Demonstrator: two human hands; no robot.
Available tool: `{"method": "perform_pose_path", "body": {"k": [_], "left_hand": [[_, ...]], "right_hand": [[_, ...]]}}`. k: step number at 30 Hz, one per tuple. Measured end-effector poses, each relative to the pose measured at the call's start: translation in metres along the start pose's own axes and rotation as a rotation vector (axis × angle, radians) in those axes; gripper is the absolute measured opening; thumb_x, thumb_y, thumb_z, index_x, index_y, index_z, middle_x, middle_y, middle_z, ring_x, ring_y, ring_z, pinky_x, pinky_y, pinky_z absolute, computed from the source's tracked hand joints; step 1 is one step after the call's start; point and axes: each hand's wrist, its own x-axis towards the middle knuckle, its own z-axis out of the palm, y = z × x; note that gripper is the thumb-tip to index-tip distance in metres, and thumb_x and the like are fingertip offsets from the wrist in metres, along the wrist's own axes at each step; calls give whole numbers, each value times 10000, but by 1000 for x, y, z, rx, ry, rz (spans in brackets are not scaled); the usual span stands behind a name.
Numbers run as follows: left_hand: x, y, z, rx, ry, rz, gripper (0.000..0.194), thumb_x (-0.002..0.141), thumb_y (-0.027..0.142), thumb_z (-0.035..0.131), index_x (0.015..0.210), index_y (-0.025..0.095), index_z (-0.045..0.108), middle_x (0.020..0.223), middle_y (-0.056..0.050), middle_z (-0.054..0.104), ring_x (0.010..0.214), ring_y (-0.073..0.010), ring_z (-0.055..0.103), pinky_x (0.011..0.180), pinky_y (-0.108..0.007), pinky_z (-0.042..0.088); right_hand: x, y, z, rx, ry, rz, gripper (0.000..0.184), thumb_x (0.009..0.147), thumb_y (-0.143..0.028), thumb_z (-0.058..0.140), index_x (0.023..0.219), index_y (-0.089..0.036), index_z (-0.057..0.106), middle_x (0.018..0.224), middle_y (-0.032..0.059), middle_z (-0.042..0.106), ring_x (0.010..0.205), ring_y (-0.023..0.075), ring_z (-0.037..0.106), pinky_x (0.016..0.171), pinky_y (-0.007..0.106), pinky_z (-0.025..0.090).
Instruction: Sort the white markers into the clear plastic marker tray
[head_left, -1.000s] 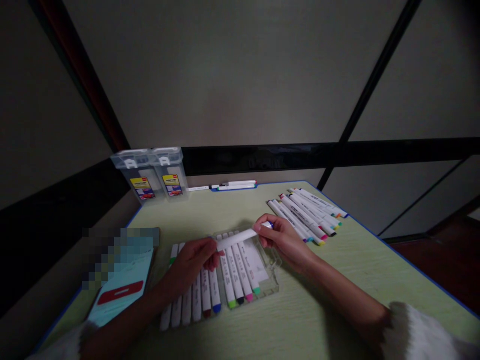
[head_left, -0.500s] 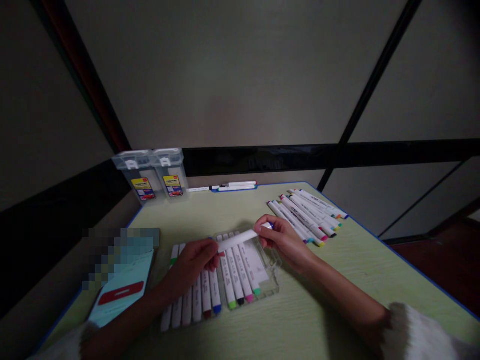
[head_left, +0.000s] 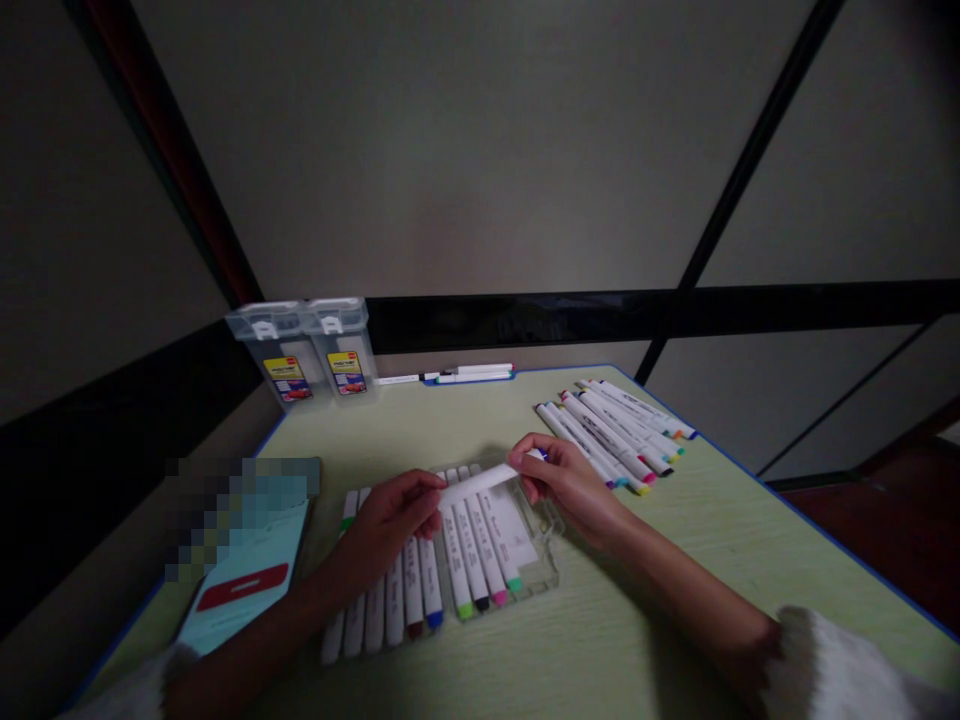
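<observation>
In the head view, here's the small change: the fingers of the left hand [head_left: 394,515] sit straighter than half a second ago, index finger reaching out along the end of the white marker [head_left: 480,483] rather than curling round it. The marker itself barely shifts, and that means the work pauses on this one pen, up in the air and not down in the row. Left thumb and fingertips pinch its plain end; the right hand [head_left: 562,485] grips the other, a bit of blue showing by the fingers, same hold as before. It hangs slightly tilted, right end higher, over the clear case [head_left: 551,578] near the middle of the table [head_left: 637,640]. Below, the lined-up markers [head_left: 465,560] lie side by side, beside a white card [head_left: 517,530] at the case's right end. Towards the table's far right corner, the loose markers [head_left: 611,430] lie in a slanting bunch, unmoved. At the far left corner stand two lidded plastic boxes [head_left: 307,345]; slim pens [head_left: 472,375] line the far edge, and a phone [head_left: 259,555] lies by the left edge.
</observation>
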Motion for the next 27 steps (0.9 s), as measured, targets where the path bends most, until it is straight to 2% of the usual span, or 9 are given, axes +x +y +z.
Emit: {"method": "perform_pose_path", "body": {"k": [6,12,18,27], "left_hand": [[1,-3,1,11,-1,-16,166,651,251,519,786,159,493,580,59,489,513,-89,441,477,-198,331],[3,-5,1,14,-18,29,119,685,261,479,741,156,491,509,68,453,480,-85,416,469,-200,320],[2,-4,1,25,-14,20,122,689,276,471,716,158,489,484,73,452,452,-80,395,445,-194,297],[0,1,0,74,-28,10,200,722,331,416,611,170,458,465,65,432,447,-87,380,466,-203,314]], "right_hand": [[0,1,0,4,12,20,270,684,-378,591,575,-163,471,339,-64,430,351,49,296,417,225,164],[1,0,1,-10,10,11,259,681,-372,600,592,-158,485,354,-66,436,364,48,291,419,223,164],[0,0,1,-8,13,9,256,684,-367,602,598,-158,484,362,-65,439,370,48,299,422,225,165],[-1,-1,1,4,16,7,247,660,-362,625,612,-157,496,385,-64,442,385,51,308,424,223,173]]}}
